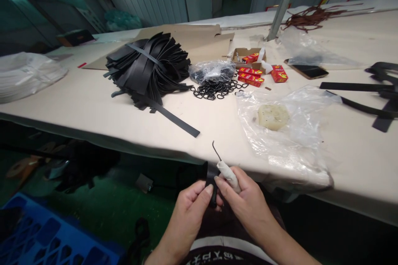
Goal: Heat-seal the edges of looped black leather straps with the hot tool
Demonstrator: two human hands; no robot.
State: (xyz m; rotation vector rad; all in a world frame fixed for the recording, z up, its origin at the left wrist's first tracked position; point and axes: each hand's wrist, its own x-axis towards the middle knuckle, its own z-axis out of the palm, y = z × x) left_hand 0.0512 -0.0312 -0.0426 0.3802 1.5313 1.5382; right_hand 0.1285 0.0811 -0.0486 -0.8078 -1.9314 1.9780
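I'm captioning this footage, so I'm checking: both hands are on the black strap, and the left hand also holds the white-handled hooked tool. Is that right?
Not quite: the head view shows the white-handled hooked tool in the right hand, not the left hand. The rest stands: both hands are on the black strap.

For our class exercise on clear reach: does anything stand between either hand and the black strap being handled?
Nothing visible does. The left hand and right hand both touch the black strap; the hooked tool in the right hand doesn't keep its thumb off it.
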